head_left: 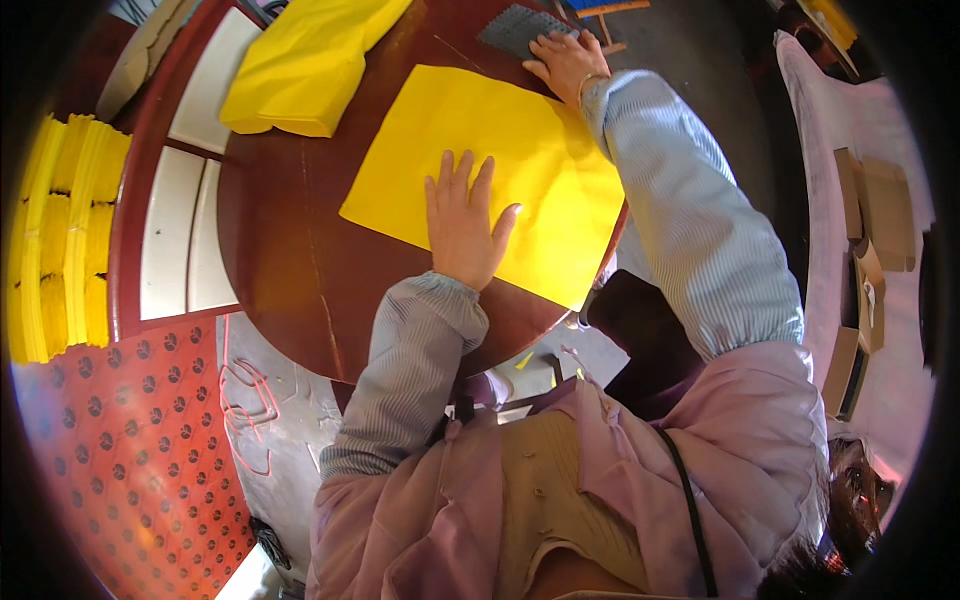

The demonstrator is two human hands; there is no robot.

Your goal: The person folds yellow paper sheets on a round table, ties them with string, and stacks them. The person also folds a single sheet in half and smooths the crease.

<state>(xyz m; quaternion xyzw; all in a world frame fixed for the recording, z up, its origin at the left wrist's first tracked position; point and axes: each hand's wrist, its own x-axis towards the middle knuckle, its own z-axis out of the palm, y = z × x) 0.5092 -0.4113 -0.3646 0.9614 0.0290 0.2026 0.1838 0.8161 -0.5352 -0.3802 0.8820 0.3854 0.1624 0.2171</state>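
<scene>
A large yellow sheet [520, 150] lies flat on a round dark red table [290, 260]. My left hand [462, 222] rests palm down on the sheet's near part, fingers spread, holding nothing. My right hand [563, 60] reaches to the table's far edge and lies flat across the far corner of the sheet, its fingers touching a grey textured pad [512, 27] there. Both forearms wear pale blue striped sleeves.
A folded pile of yellow material [305, 60] sits at the table's far left. Stacks of yellow sheets [65, 235] stand at the left. A red dotted mat [130, 450] covers the floor at lower left. Brown cardboard pieces [875, 230] lie at the right.
</scene>
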